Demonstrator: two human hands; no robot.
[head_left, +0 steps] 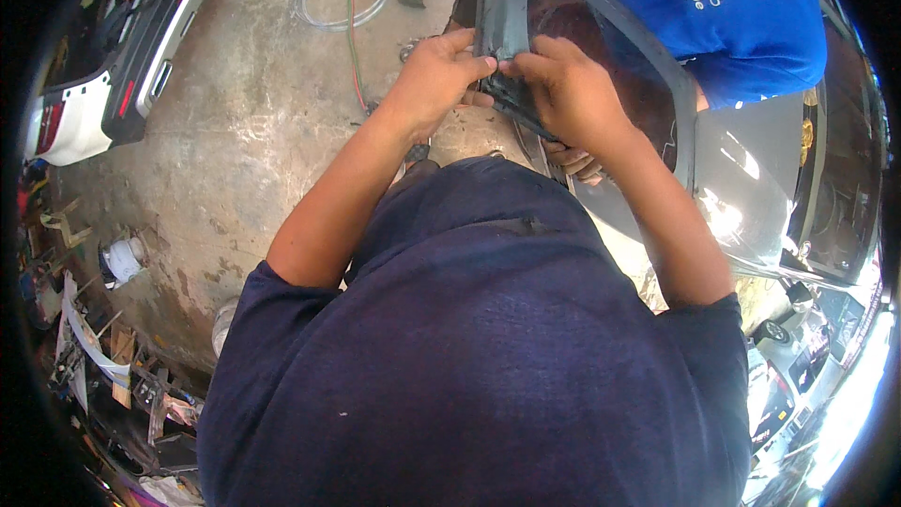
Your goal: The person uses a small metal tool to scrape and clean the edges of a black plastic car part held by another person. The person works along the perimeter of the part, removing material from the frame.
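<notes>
A grey car door (692,145) with a dark-tinted window stands in front of me, its window frame (507,23) rising at the far middle. My left hand (434,80) is closed around the edge of that frame, thumb on the near face. Against the same corner, the fingers of my right hand (577,94) are bent and pinched close to the left thumb. What they pinch is too small to make out. Dark trim (514,94) shows between the two hands. Below my right hand are another person's fingers (579,165), at the door's lower edge.
A person in a blue shirt (751,28) leans in at the far right, behind the door. Coiled clear hose (305,5) and a red-green hose (351,38) lie on the concrete floor. A white vehicle part (80,117) stands left; scrap pieces (117,366) lie lower left.
</notes>
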